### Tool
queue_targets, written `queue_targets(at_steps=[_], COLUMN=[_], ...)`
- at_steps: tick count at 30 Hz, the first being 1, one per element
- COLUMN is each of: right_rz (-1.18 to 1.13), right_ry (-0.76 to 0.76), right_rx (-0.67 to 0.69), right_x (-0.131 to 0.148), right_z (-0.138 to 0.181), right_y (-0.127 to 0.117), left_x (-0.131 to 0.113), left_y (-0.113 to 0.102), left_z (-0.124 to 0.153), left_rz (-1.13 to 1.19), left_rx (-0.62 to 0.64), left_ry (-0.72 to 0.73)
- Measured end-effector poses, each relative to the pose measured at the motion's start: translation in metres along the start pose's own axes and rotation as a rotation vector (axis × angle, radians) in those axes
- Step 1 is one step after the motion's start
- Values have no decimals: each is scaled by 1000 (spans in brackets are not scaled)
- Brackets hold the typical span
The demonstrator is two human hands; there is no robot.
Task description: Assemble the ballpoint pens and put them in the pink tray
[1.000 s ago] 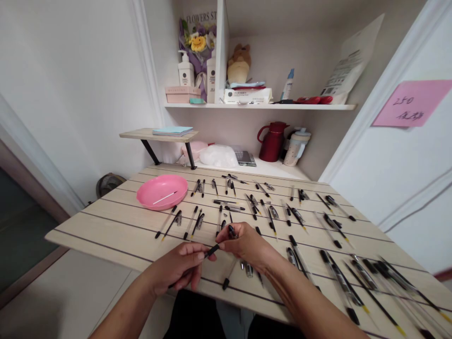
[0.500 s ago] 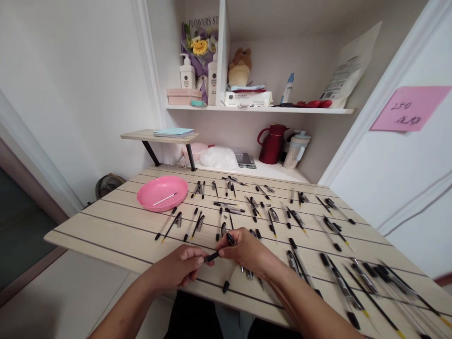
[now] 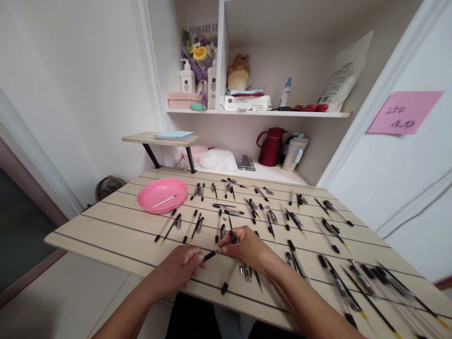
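Gripping a black pen (image 3: 211,255), the left hand (image 3: 183,267) is closed round its barrel just above the table's near edge. The right hand (image 3: 247,245) meets the pen's black end with thumb and forefinger, and a small black part (image 3: 233,235) is pinched in the same fingers.

Legible writing: "FLOWERS ST" on the bouquet wrap (image 3: 201,35); the pink note (image 3: 404,113) on the right wall reads "250" (the characters under it cannot be read). Bottle labels are too small to read.

Table (image 3: 106,230): loose pens (image 3: 332,228) are spread from centre to right edge. A bare strip lies at left front, nearer than the pink dish (image 3: 162,195).
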State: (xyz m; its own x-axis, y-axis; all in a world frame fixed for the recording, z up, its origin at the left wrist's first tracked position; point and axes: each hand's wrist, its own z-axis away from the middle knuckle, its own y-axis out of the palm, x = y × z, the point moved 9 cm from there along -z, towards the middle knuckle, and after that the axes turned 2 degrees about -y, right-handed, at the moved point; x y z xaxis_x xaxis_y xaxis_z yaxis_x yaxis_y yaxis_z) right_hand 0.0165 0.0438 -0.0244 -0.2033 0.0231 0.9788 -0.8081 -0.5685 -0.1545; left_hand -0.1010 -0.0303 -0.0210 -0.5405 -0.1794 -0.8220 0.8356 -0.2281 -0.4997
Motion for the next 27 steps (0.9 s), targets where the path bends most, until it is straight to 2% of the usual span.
queue_targets(at_steps=[2,6,8,16,20,24,27], right_rz=[31,174,235,393,471,561,564], right_ry=[0,-47,-94,-193,-259,-324,-285], right_rx=[-11,-12,16,40,58,0,-12], right_x=[-1,5,9,14,29,47,47], right_z=[0,3,4,3,6,6,0], right_y=[-3,-2,2,10,16,-1,-24], left_x=[-1,-24,-30,-28,-27,-23,-16], left_y=[1,-4,-6,-9,-10,-17,-29], left_z=[1,4,5,6,7,8,10], left_rz=[-24,-162,-253,-421,-486,-540,-571], left_rx=[5,-63,-87,-168,-230,-302,-367], left_ry=[-3,186,232,301,316,293,227])
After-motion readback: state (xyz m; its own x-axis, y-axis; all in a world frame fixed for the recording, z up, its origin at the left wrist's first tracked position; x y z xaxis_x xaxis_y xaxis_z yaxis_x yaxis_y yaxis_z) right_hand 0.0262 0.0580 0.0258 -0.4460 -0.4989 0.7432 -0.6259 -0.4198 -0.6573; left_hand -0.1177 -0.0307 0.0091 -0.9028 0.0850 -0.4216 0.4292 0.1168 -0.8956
